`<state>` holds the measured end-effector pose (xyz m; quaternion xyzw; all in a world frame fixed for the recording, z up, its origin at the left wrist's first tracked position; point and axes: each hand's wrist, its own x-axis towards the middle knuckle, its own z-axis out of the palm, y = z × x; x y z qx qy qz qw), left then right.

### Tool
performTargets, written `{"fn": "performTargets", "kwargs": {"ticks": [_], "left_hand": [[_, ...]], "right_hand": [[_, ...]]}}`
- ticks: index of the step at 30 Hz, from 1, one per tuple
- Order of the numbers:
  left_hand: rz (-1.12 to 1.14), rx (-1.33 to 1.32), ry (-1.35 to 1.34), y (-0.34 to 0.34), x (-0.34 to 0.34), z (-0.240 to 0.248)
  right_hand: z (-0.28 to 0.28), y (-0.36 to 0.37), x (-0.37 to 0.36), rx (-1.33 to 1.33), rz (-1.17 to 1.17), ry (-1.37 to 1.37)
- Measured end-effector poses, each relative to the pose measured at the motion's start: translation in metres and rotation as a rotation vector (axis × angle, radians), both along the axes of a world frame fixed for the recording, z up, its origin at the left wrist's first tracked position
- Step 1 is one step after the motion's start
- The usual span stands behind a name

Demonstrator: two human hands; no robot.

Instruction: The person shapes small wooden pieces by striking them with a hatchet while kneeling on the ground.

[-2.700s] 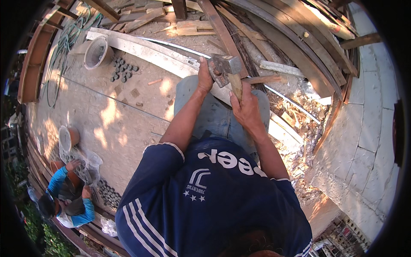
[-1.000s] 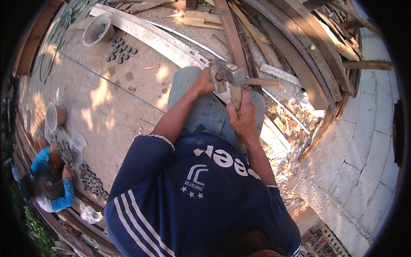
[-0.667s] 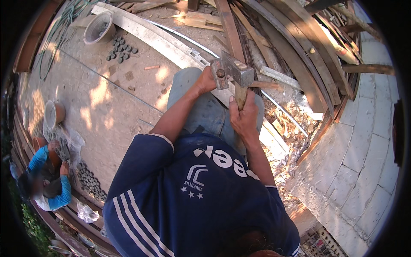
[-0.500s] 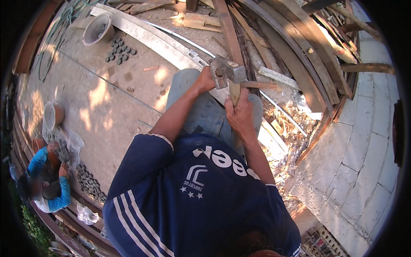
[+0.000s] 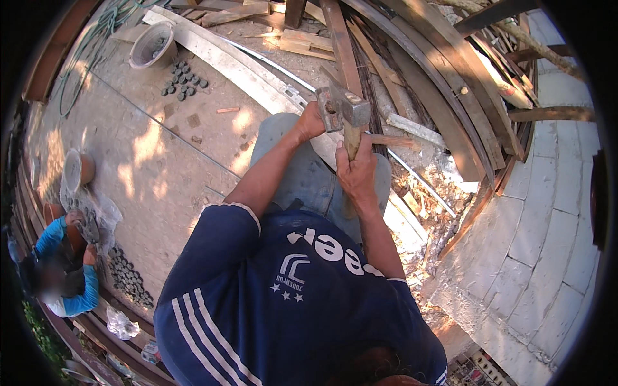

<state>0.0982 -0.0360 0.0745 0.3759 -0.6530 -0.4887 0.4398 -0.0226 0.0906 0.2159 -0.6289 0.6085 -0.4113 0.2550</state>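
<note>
Stacked timber [image 5: 412,71] crowds ahead; concrete floor [image 5: 154,167] open leftward.

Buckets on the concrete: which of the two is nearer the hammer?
The grey bucket at the top, beside the cluster of dark round discs. The other bucket sits far left, near the crouching person, much farther from the hammer.

One head-worn fisheye view looks steeply down from close above the person's shoulders; concrete ground [image 5: 161,167] fills the frame's left.
</note>
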Motion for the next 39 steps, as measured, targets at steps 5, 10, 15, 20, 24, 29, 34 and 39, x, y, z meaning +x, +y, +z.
{"fn": "performTargets", "kwargs": {"ticks": [5,10,15,20,24,29,34,39], "left_hand": [[0.019,-0.027,0.001,-0.002,-0.003,0.005],[0.037,-0.051,-0.004,-0.004,-0.003,0.003],[0.015,-0.033,-0.001,-0.008,0.0,-0.006],[0.01,-0.047,0.028,-0.005,0.002,0.002],[0.016,-0.01,0.054,-0.005,0.0,-0.002],[0.024,-0.037,0.04,-0.006,-0.002,-0.006],[0.022,-0.067,0.016,-0.004,-0.002,-0.001],[0.028,-0.071,0.019,-0.003,-0.002,0.0]], "right_hand": [[0.003,-0.007,0.002,-0.042,-0.025,-0.01],[-0.006,-0.012,0.0,-0.019,-0.001,-0.01],[-0.006,-0.013,0.001,-0.048,-0.013,-0.004],[-0.008,-0.015,0.001,-0.019,0.001,-0.003],[-0.01,-0.015,-0.001,0.002,0.007,-0.001],[-0.007,-0.014,-0.001,-0.009,0.003,0.007],[-0.006,-0.013,-0.002,-0.002,0.002,0.009],[-0.005,-0.012,0.0,-0.028,0.002,-0.002]]}}
